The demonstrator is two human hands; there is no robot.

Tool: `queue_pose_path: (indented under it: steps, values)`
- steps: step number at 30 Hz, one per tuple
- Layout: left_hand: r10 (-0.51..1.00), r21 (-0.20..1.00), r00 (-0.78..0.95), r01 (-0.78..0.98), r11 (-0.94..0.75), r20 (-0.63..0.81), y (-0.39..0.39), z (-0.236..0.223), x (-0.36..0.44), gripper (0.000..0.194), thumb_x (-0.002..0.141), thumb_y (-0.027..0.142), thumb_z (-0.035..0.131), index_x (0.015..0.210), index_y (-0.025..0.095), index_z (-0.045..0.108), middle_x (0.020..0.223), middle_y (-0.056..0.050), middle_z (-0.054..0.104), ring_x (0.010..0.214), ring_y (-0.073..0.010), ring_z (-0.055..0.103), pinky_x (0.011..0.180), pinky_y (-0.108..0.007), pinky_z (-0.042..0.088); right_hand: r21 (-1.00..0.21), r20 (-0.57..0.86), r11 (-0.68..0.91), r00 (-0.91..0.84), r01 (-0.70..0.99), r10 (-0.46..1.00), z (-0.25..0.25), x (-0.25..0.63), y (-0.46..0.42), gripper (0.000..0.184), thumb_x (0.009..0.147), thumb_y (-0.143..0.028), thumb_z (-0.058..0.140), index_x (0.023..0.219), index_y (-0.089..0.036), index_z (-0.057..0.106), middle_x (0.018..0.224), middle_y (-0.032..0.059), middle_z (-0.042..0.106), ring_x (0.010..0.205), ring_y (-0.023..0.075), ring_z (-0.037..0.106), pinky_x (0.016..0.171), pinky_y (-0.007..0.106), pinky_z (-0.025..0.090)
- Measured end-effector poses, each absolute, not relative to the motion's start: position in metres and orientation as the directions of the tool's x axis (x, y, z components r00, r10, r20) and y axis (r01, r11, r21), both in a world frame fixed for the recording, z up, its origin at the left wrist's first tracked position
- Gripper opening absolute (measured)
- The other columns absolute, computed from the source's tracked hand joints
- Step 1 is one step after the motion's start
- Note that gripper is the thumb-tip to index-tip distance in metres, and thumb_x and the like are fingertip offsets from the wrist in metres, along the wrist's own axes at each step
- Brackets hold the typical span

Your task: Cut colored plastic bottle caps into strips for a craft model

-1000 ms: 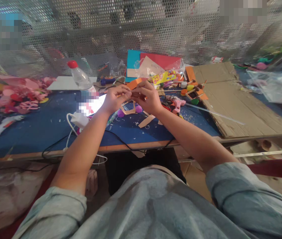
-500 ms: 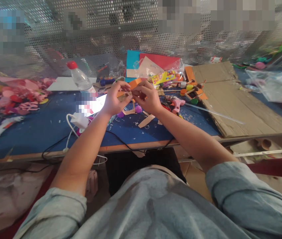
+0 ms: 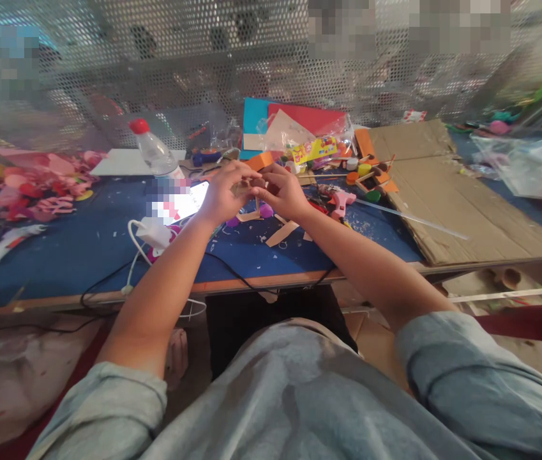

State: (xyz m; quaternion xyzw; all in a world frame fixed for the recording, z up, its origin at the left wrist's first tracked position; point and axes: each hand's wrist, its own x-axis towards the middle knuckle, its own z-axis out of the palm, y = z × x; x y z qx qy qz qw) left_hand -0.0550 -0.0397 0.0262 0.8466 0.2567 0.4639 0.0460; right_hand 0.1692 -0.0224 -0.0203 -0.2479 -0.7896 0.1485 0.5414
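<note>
My left hand (image 3: 226,193) and my right hand (image 3: 286,190) meet above the table, fingertips close together. Both are closed, with curled fingers around a small piece that they mostly hide; its kind I cannot make out. An orange piece (image 3: 262,160) shows just beyond the fingers; whether they hold it, I cannot tell. Below the hands lie a thin tan strip frame (image 3: 250,216), a purple pompom (image 3: 265,210) and a flat tan strip (image 3: 282,233). Right of my right hand rests a pink glue gun (image 3: 342,201). A lit phone (image 3: 189,203) lies beside my left hand.
A bottle with a red cap (image 3: 154,150) and a white charger (image 3: 153,231) with cables are at left. Pink craft pieces (image 3: 26,182) heap farther left. Cardboard (image 3: 462,204) covers the right side. Coloured sheets (image 3: 306,115) lean at the back against a perforated metal panel (image 3: 271,57).
My left hand has turned slightly, its fingers now reaching over toward the right. An orange part seen between its fingers is now hidden. My right fingers have curled lower.
</note>
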Motion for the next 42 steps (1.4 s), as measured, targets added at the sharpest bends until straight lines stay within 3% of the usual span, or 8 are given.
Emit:
queue_pose_path:
  steps: [3, 9, 13, 17, 21, 30, 34, 42]
  values:
    - [0.533, 0.384, 0.378, 0.403, -0.831, 0.757, -0.04, 0.027, -0.056, 0.047, 0.101, 0.071, 0.085, 0.117, 0.027, 0.088, 0.116, -0.011, 0.087, 0.109, -0.0255, 0.08, 0.101, -0.044, 0.064, -0.53, 0.773, 0.814, -0.259, 0.238, 0.579, -0.018, 0.169, -0.025, 0.075, 0.103, -0.094, 0.066, 0.11, -0.021, 0.082, 0.111, 0.0086, 0.074, 0.074, 0.0142, 0.059, 0.069, 0.033, 0.055]
    - [0.651, 0.545, 0.315, 0.365, -0.755, 0.69, -0.041, 0.029, -0.057, 0.066, 0.097, 0.086, 0.08, 0.113, 0.023, 0.089, 0.111, -0.012, 0.09, 0.097, -0.0231, 0.08, 0.092, -0.041, 0.061, -0.49, 0.821, 0.849, -0.223, 0.2, 0.526, -0.017, 0.168, -0.028, 0.071, 0.104, -0.085, 0.075, 0.146, -0.028, 0.072, 0.121, 0.0063, 0.069, 0.066, 0.0111, 0.057, 0.065, 0.034, 0.059]
    - [0.667, 0.551, 0.355, 0.38, -0.743, 0.655, -0.042, 0.028, -0.056, 0.069, 0.094, 0.091, 0.078, 0.106, 0.023, 0.089, 0.104, -0.011, 0.089, 0.095, -0.0235, 0.078, 0.089, -0.039, 0.059, -0.403, 0.854, 0.896, -0.275, 0.188, 0.442, -0.017, 0.169, -0.029, 0.036, 0.117, -0.057, 0.07, 0.139, -0.029, 0.076, 0.122, 0.0073, 0.068, 0.07, 0.0122, 0.058, 0.072, 0.037, 0.062]
    - [0.672, 0.556, 0.361, 0.379, -0.74, 0.647, -0.04, 0.025, -0.057, 0.066, 0.092, 0.088, 0.083, 0.103, 0.023, 0.09, 0.095, -0.009, 0.084, 0.089, -0.0225, 0.074, 0.085, -0.039, 0.057, -0.349, 0.875, 0.91, -0.27, 0.223, 0.402, -0.016, 0.17, -0.029, 0.022, 0.117, -0.044, 0.07, 0.13, -0.029, 0.08, 0.121, 0.007, 0.068, 0.074, 0.0134, 0.059, 0.074, 0.037, 0.061]
    - [0.689, 0.6, 0.339, 0.338, -0.725, 0.641, -0.036, 0.022, -0.058, 0.066, 0.093, 0.088, 0.082, 0.112, 0.025, 0.092, 0.103, -0.011, 0.088, 0.089, -0.0224, 0.075, 0.085, -0.039, 0.059, -0.354, 0.88, 0.902, -0.237, 0.249, 0.411, -0.014, 0.169, -0.032, 0.017, 0.115, -0.04, 0.072, 0.125, -0.03, 0.082, 0.117, 0.0058, 0.067, 0.07, 0.0123, 0.057, 0.071, 0.037, 0.06]
    - [0.707, 0.637, 0.328, 0.307, -0.707, 0.627, -0.034, 0.022, -0.059, 0.06, 0.094, 0.084, 0.084, 0.109, 0.026, 0.093, 0.1, -0.01, 0.09, 0.085, -0.0214, 0.077, 0.084, -0.039, 0.062, -0.375, 0.869, 0.896, -0.245, 0.24, 0.429, -0.018, 0.169, -0.027, 0.019, 0.112, -0.042, 0.076, 0.126, -0.03, 0.081, 0.119, 0.0057, 0.068, 0.07, 0.0117, 0.056, 0.074, 0.037, 0.061]
    - [0.732, 0.682, 0.306, 0.27, -0.68, 0.609, -0.032, 0.02, -0.06, 0.062, 0.097, 0.085, 0.08, 0.103, 0.024, 0.092, 0.103, -0.011, 0.091, 0.095, -0.024, 0.083, 0.09, -0.041, 0.065, -0.367, 0.882, 0.901, -0.222, 0.232, 0.416, -0.016, 0.17, -0.029, 0.017, 0.111, -0.039, 0.077, 0.125, -0.03, 0.082, 0.117, 0.0055, 0.068, 0.07, 0.0122, 0.055, 0.073, 0.037, 0.061]
    - [0.751, 0.724, 0.279, 0.216, -0.656, 0.598, -0.031, 0.02, -0.058, 0.064, 0.089, 0.086, 0.087, 0.104, 0.024, 0.091, 0.107, -0.011, 0.091, 0.092, -0.0221, 0.082, 0.087, -0.04, 0.067, -0.384, 0.864, 0.889, -0.242, 0.248, 0.441, -0.015, 0.171, -0.029, 0.021, 0.111, -0.042, 0.077, 0.127, -0.029, 0.082, 0.118, 0.0065, 0.069, 0.073, 0.0143, 0.058, 0.075, 0.039, 0.063]
